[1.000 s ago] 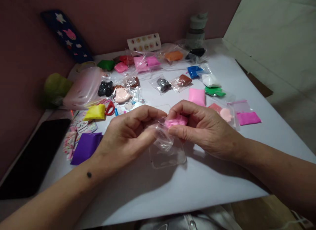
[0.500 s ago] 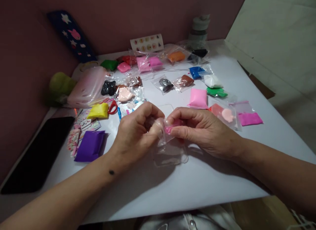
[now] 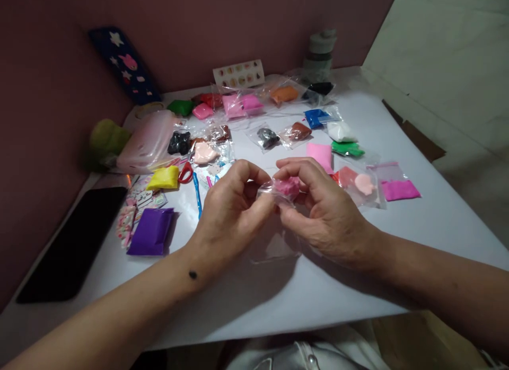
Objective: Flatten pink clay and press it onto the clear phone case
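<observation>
Far left: black phone (image 3: 73, 245) flat on the white counter (image 3: 318, 301). Behind it, green rounded thing (image 3: 109, 137), blurry, next to a pink see-through box (image 3: 147, 142). Blue case (image 3: 125, 65) with stars leans on the wall behind. Purple packet (image 3: 150, 232) lies just right of the phone, yellow packet (image 3: 164, 178) farther back, then red-handled scissors (image 3: 185, 173) and a blue stick (image 3: 197, 195) near the left hand (image 3: 234, 205).

Left hand: thumb and fingers pinched on a clear bag (image 3: 267, 188), mid-frame. Pink lump (image 3: 288, 187) sits at the bag's right side, between the two hands, above the counter. Can't tell how much of it is inside the bag. Clear flat tray (image 3: 274, 250) on the counter below.

Right hand (image 3: 324, 211): fingers and thumb closed around the lump, partly hiding it. Fingertips of both hands nearly meet. Grey packet (image 3: 267, 138) and brown packet (image 3: 300, 131) lie side by side farther back.

Light pink packet (image 3: 319, 155) just behind the right hand; bottle (image 3: 318, 54) stands at the back. White packet (image 3: 341, 131) above green packet (image 3: 348, 148). Far right: magenta packet (image 3: 401, 189).
</observation>
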Available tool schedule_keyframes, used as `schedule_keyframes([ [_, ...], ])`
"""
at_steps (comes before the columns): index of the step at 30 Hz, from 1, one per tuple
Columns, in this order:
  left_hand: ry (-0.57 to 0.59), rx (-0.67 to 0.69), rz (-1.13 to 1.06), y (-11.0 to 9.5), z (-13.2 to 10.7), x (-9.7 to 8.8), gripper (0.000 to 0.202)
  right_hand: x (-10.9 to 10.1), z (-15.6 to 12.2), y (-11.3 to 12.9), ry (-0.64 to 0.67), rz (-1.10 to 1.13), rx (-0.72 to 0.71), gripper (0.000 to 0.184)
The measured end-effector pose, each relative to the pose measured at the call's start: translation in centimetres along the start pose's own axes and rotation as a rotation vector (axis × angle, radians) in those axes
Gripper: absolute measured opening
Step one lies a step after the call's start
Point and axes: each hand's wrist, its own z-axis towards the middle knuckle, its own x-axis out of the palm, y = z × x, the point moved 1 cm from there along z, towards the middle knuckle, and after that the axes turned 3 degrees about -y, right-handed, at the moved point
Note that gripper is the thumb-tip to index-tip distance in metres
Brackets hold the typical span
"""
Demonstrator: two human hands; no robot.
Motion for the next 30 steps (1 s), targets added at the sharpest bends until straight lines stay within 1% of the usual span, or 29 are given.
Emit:
schedule_keyframes([
  [3, -0.016, 0.044, -0.052, -0.09, -0.14, 0.14, 0.01, -0.13, 0.35, -0.01, -0.017, -0.019, -0.024, 0.02],
  [5, -0.03, 0.061, -0.048, -0.08, -0.24, 0.19, 0.01, -0.01, 0.42, 0.05, -0.036, -0.039, -0.041, 0.025],
  [7, -0.028, 0.051, -0.064, -0.06, -0.33, 0.26, 0.011, 0.26, 0.4, 0.03, -0.061, -0.049, -0.043, 0.031],
  [10, -0.039, 0.011, -0.185, -0.14, -0.34, 0.33, 0.014, 0.64, 0.36, -0.19, -0.096, 0.022, 0.044, 0.039],
  [12, -0.057, -0.016, -0.287, -0.26, -0.2, 0.35, 0.018, 0.7, 0.36, -0.34, -0.122, 0.086, 0.108, 0.041],
  [14, -0.055, -0.059, -0.386, -0.37, 0.0, 0.37, 0.019, 0.62, 0.39, -0.37, -0.13, 0.114, 0.141, 0.038],
  [17, -0.007, -0.17, -0.486, -0.43, 0.2, 0.37, 0.013, 0.38, 0.48, -0.25, -0.131, 0.075, 0.136, 0.033],
  [19, 0.022, -0.215, -0.477, -0.43, 0.21, 0.34, 0.007, 0.3, 0.54, -0.18, -0.149, 0.011, 0.103, 0.03],
  [21, 0.037, -0.226, -0.45, -0.43, 0.15, 0.33, 0.002, 0.33, 0.6, -0.2, -0.172, -0.062, 0.053, 0.027],
  [25, 0.03, -0.222, -0.435, -0.42, -0.04, 0.51, 0.004, 0.61, 0.62, -0.4, -0.198, -0.142, -0.038, 0.023],
  [28, 0.025, -0.198, -0.417, -0.34, -0.06, 0.55, 0.005, 0.56, 0.58, -0.27, -0.196, -0.126, -0.045, 0.023],
  [30, 0.016, -0.141, -0.389, -0.35, 0.05, 0.38, 0.005, 0.26, 0.58, 0.0, -0.168, 0.003, -0.007, 0.024],
])
